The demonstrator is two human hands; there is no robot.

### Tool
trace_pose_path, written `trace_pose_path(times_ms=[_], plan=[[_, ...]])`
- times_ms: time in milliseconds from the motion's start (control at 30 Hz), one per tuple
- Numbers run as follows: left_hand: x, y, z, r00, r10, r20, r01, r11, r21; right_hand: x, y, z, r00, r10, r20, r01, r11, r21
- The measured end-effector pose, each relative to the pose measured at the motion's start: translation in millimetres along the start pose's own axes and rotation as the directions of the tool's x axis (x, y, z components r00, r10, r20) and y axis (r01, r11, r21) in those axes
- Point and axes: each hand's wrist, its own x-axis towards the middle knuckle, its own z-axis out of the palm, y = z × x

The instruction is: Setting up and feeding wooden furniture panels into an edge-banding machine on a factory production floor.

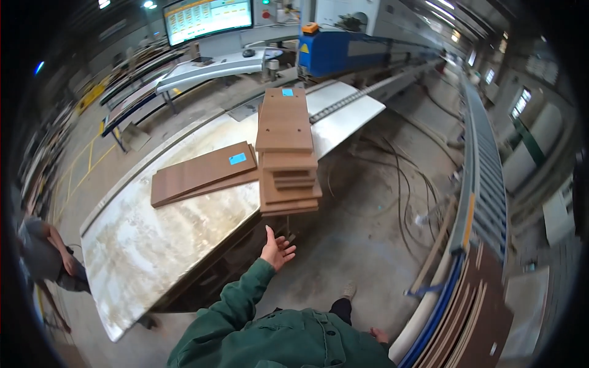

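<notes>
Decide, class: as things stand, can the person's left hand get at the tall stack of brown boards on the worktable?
Probably yes. The left hand is open and empty, stretched toward the stack of brown boards, whose lower boards overhang the edge of the table. Only bare floor shows between them, though the hand is not touching yet.

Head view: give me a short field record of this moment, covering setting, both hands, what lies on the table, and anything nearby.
setting: workshop hall with machines and a concrete floor
left hand: open, palm up, empty, reaching toward the stack of brown panels, not touching it
right hand: low by the green jacket, only partly seen, grip cannot be told
table: long, pale, worn top
on table: tall stack at the near edge; flat panels to its left, with a blue label
nearby: roller conveyor at right; blue machine behind; another person at left
</notes>
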Motion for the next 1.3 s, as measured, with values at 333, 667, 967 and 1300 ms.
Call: trace_pose_path(times_ms=[333,667,967,1300], plan=[[73.7,-5.2,78.4,0.78,0.297,-0.552,-0.546,0.754,-0.366,106.1,-623.4,267.7,-0.269,-0.802,0.534,0.963,-0.232,0.137],[12.4,32.3,89.7,-0.403,-0.148,-0.903,-0.913,0.127,0.387,38.3,-780.9,697.7,-0.725,-0.308,0.616,0.59,-0.739,0.325],[13.9,75.8,177.1,-0.625,-0.181,-0.76,-0.781,0.139,0.609,50.8,-814.7,807.5,-0.751,0.055,0.658,0.419,-0.73,0.539],[26.6,-16.9,299.1,-0.552,-0.42,-0.72,-0.812,0.075,0.579,68.0,-838.9,817.5,-0.9,0.117,0.421,0.252,-0.648,0.719]])
